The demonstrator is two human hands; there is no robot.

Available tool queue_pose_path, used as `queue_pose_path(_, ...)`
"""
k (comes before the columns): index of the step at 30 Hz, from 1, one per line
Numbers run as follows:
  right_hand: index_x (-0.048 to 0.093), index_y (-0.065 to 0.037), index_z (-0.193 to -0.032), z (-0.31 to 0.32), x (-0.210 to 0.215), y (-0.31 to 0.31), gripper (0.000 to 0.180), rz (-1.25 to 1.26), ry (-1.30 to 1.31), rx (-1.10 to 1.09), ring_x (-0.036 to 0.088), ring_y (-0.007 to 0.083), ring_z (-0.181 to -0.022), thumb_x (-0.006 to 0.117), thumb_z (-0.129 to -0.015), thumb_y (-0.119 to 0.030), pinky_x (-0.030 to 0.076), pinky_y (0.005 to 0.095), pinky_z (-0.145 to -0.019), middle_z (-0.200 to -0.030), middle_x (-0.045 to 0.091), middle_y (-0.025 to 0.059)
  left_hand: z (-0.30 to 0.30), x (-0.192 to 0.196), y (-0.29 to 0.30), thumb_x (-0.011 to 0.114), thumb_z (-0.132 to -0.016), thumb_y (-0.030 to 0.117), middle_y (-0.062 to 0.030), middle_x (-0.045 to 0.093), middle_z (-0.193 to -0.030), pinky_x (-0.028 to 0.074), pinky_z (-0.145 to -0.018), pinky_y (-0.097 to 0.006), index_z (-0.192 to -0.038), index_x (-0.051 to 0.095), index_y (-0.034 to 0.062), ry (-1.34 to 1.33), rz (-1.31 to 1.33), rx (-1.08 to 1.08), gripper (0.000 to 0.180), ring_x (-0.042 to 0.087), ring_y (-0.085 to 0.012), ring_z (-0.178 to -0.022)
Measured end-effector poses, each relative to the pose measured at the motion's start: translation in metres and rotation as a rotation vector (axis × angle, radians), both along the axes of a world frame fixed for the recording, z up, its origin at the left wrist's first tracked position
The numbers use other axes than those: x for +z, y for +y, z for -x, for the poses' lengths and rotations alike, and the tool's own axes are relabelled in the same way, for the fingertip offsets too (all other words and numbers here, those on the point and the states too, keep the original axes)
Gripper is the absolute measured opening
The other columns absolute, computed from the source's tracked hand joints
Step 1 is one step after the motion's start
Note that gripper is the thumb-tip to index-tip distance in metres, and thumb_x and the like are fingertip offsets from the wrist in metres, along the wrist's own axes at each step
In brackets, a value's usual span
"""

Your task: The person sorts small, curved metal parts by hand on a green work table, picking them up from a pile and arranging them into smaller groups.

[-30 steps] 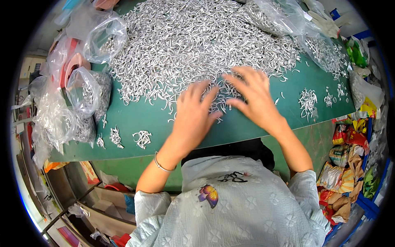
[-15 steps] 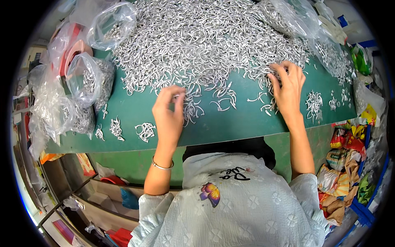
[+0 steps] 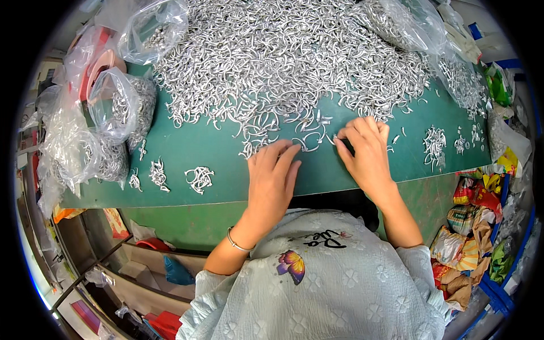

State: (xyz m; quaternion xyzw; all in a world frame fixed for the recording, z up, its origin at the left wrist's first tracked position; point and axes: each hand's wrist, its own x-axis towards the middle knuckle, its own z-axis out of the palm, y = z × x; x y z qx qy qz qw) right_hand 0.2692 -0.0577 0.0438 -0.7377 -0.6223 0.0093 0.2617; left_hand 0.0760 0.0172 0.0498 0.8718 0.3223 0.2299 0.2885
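Note:
A large heap of small curved silver metal pieces (image 3: 272,62) covers the far part of the green tabletop (image 3: 226,164). My left hand (image 3: 269,178) rests low over the table at the heap's near edge, fingers bent, thumb apart from the index finger. I see nothing held in it; a few loose pieces (image 3: 258,144) lie at its fingertips. To its right, my right hand (image 3: 367,156) has thumb and index finger pinched together. A curved silver piece (image 3: 330,139) shows at those fingertips. Between both hands lie several more curved pieces (image 3: 309,139).
Small sorted piles lie at left (image 3: 200,179) and right (image 3: 434,146) near the front edge. Clear plastic bags of metal pieces (image 3: 141,107) stand at the left beside a pink container (image 3: 105,65). Another filled bag (image 3: 396,25) lies at back right.
Both hands have moved inward and closer together: the left to the right and nearer me, the right leftward and nearer me, away from the heap's right edge.

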Motion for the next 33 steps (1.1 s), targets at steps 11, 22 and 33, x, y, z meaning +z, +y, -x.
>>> queue_pose_path(11, 0.067, -0.003, -0.088, -0.004, 0.009, -0.005, 0.009, -0.055, 0.33, 0.141, 0.055, 0.0266, -0.088, 0.069, -0.08, -0.005, 0.039, 0.0369, -0.078, -0.088, 0.06, 0.0077, -0.015, -0.016, -0.025, 0.072, -0.078, 0.005, -0.0082, 0.057, -0.105, 0.039, -0.079, -0.037, -0.112, 0.063, 0.0042, -0.034, 0.027, -0.114, 0.035, 0.054, -0.0255, -0.093)
queue_pose_path(22, 0.064, -0.004, -0.087, -0.002, 0.009, -0.009, 0.007, 0.126, -0.03, 0.157, 0.051, 0.0255, -0.094, 0.066, -0.081, -0.007, 0.036, 0.0395, -0.081, -0.095, 0.056, 0.006, -0.008, -0.027, -0.028, 0.067, -0.08, -0.002, -0.0113, 0.058, -0.095, 0.041, -0.071, -0.037, -0.098, 0.063, 0.0013, -0.127, 0.025, -0.103, 0.019, 0.055, -0.0284, -0.083)
queue_pose_path(33, 0.064, -0.007, -0.083, -0.002, -0.011, 0.047, 0.008, -0.082, 0.123, 0.003, 0.054, 0.0275, -0.087, 0.07, -0.079, -0.007, 0.037, 0.0395, -0.077, -0.086, 0.06, 0.0074, -0.028, -0.017, -0.038, 0.069, -0.078, -0.002, -0.0138, 0.056, -0.098, 0.046, -0.072, -0.039, -0.103, 0.062, -0.0012, -0.097, 0.054, -0.058, 0.026, 0.055, -0.0305, -0.081)
